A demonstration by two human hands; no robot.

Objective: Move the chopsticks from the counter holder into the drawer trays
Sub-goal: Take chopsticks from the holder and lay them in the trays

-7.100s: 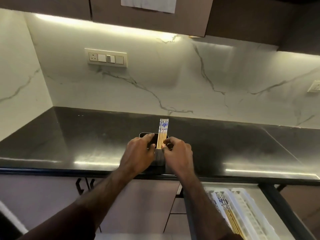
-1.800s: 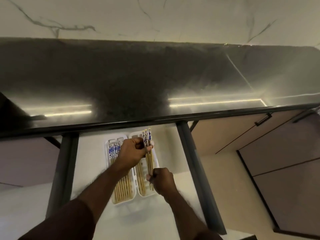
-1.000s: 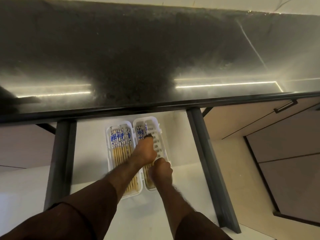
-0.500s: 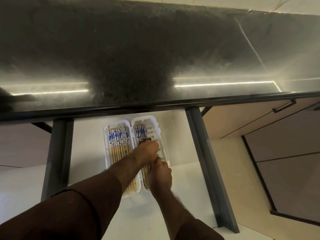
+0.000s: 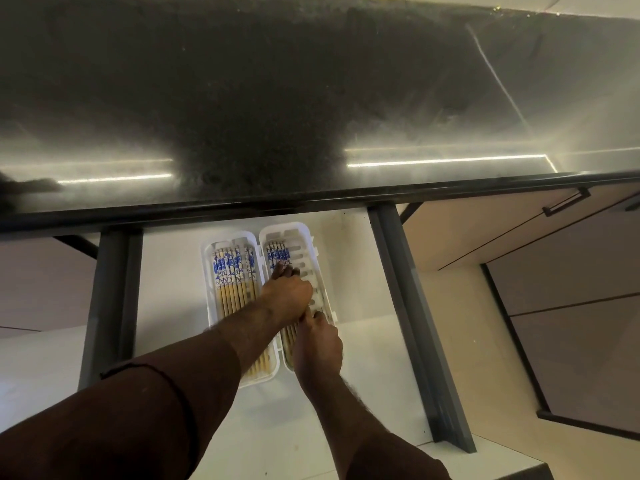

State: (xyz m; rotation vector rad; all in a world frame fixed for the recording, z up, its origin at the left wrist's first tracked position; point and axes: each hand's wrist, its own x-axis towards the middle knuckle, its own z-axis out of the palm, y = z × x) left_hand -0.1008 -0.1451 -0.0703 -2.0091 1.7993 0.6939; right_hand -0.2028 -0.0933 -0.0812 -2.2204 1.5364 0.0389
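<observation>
Two white slotted trays lie side by side in the open drawer. The left tray is filled with several bamboo chopsticks with blue-and-white tops. The right tray holds a smaller bunch of chopsticks along its left side. My left hand reaches across and lies on this bunch with fingers stretched forward, pressing it down. My right hand is just behind it, fingers curled around the thin lower ends of the same bunch. The counter holder is out of view.
The dark stone counter overhangs the drawer's far end. Grey drawer side walls stand at the left and right. White drawer floor shows around the trays. Closed cabinet fronts with a black handle are to the right.
The bunch taken from the counter holder came down into the right tray. Over the last second both hands stayed on it, the left hand flattening and sliding slightly forward.
</observation>
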